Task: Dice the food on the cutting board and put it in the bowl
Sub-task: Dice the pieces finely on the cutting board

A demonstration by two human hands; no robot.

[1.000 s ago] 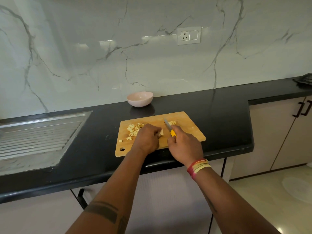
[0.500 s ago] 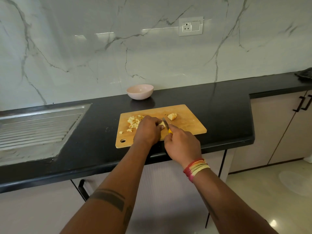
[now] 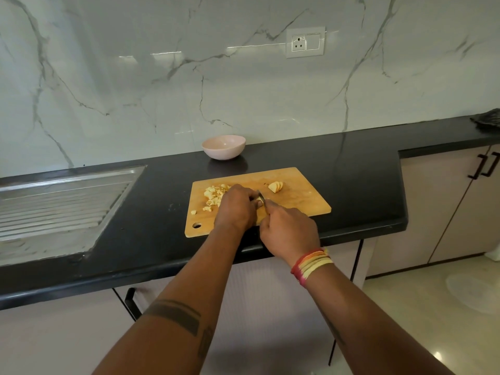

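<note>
Since a moment ago we have drawn the knife (image 3: 262, 199) back toward us, so that most of its blade now sits hidden between our hands and the yellow handle is buried in our fist. On the dark counter (image 3: 351, 169) the cutting board (image 3: 305, 198) lies near the front edge, with the pink bowl (image 3: 223, 146) well apart behind it, not yet filled as far as we can see. Our right hand (image 3: 290, 234) is wrapped round the knife; our left hand (image 3: 235, 208) is curled over a pale piece of food (image 3: 260, 199). Diced bits (image 3: 213, 194) are heaped on the board to the left, and uncut slices (image 3: 276, 186) wait at the far middle. We should keep the left fingertips tucked (knuckles guiding the blade) and cut straight down, evenly.
</note>
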